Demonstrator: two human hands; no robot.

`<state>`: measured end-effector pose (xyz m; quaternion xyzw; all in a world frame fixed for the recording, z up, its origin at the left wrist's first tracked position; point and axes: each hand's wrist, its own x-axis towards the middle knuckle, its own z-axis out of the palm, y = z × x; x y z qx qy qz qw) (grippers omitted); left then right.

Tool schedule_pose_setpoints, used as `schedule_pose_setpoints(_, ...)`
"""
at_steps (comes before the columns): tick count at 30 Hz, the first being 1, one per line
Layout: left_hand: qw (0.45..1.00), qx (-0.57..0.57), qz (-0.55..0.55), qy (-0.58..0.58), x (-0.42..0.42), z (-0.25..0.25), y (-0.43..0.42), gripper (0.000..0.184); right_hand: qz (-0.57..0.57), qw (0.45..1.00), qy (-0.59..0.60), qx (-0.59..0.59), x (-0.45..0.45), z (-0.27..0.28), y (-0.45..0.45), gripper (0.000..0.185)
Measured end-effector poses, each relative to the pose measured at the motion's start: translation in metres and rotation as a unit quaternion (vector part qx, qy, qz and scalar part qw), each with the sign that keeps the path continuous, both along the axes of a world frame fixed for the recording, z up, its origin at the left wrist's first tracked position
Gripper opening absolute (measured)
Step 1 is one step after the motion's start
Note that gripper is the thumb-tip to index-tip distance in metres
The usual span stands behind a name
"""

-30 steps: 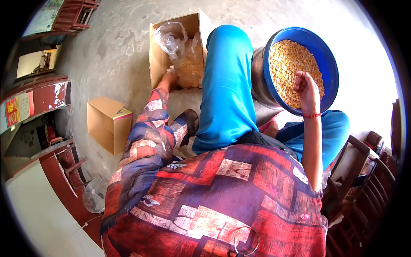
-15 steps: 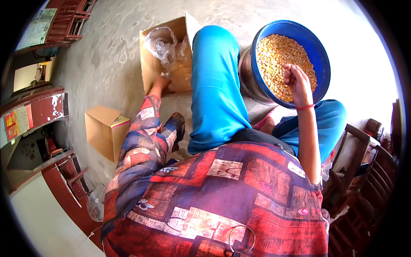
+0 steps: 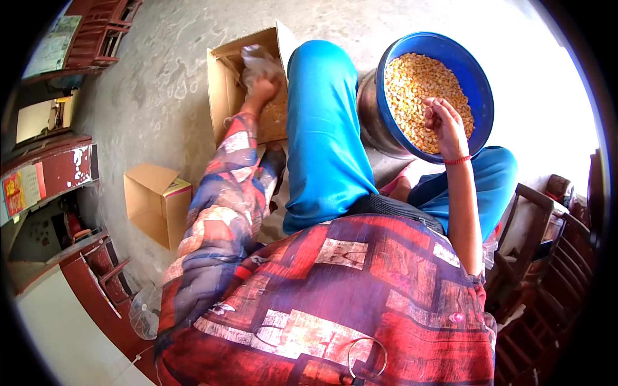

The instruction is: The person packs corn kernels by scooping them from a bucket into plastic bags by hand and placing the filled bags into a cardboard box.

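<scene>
In the head view, my left hand (image 3: 262, 92) reaches into an open cardboard box (image 3: 222, 87). It is closed on a clear plastic bag (image 3: 257, 59), which bunches up beyond the fingers; motion blurs them a little. Small yellowish bits (image 3: 273, 119) lie on the box bottom. To the right, my right hand (image 3: 444, 124) hangs over a blue bucket (image 3: 479, 83) filled with corn kernels (image 3: 421, 83). Its fingers are curled in towards the thumb, and whatever they hold, if anything, is too small or hidden to name.
A smaller open cardboard box (image 3: 151, 196) stands on the concrete floor (image 3: 164, 96) at left. My blue-trousered knee (image 3: 325, 128) rises between the large box and the bucket. Wooden chairs (image 3: 541, 276) stand at right, and dark red furniture (image 3: 90, 296) lines the left side.
My left hand has moved up and right inside the box, and the plastic bag is now bunched and shifted right. My right hand has stayed nearly still over the corn.
</scene>
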<state>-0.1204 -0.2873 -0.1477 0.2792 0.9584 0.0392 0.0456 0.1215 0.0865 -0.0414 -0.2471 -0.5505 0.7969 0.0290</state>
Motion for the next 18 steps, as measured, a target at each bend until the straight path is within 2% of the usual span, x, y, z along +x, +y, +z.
schedule_pose_setpoints(2, 0.978, 0.096, -0.025, -0.185, 0.030, -0.011, 0.009, 0.035, 0.001, 1.000, -0.003, -0.003, 0.000, 0.000, 0.000, 0.021)
schedule_pose_setpoints(5, 0.947, 0.059, -0.048, -0.313, 0.051, -0.046, -0.006, 0.032, 0.011, 1.000, -0.004, 0.004, -0.002, 0.000, 0.000, 0.019)
schedule_pose_setpoints(9, 0.942, 0.054, 0.006, -0.331, 0.035, -0.075, -0.038, 0.030, 0.020, 1.000, 0.008, 0.010, -0.001, 0.009, -0.005, 0.018)
schedule_pose_setpoints(11, 0.948, 0.076, 0.058, -0.303, 0.012, -0.068, -0.047, 0.029, 0.024, 1.000, 0.004, 0.017, -0.001, 0.012, -0.006, 0.017)
schedule_pose_setpoints(12, 0.950, 0.090, 0.087, -0.286, 0.004, -0.061, -0.050, 0.029, 0.025, 1.000, 0.007, 0.014, 0.000, 0.012, -0.006, 0.017)
schedule_pose_setpoints(14, 0.941, 0.074, 0.199, -0.265, 0.002, -0.003, -0.032, 0.024, 0.019, 1.000, 0.015, 0.012, 0.000, 0.010, -0.005, 0.017)
schedule_pose_setpoints(16, 0.941, 0.254, 0.121, -0.190, -0.035, -0.012, -0.044, 0.024, 0.020, 1.000, 0.022, 0.008, -0.001, 0.006, -0.003, 0.016)
schedule_pose_setpoints(18, 0.846, 0.444, 0.203, -0.213, -0.038, 0.041, -0.008, 0.031, 0.023, 0.999, 0.043, -0.007, -0.001, -0.001, -0.002, 0.015)
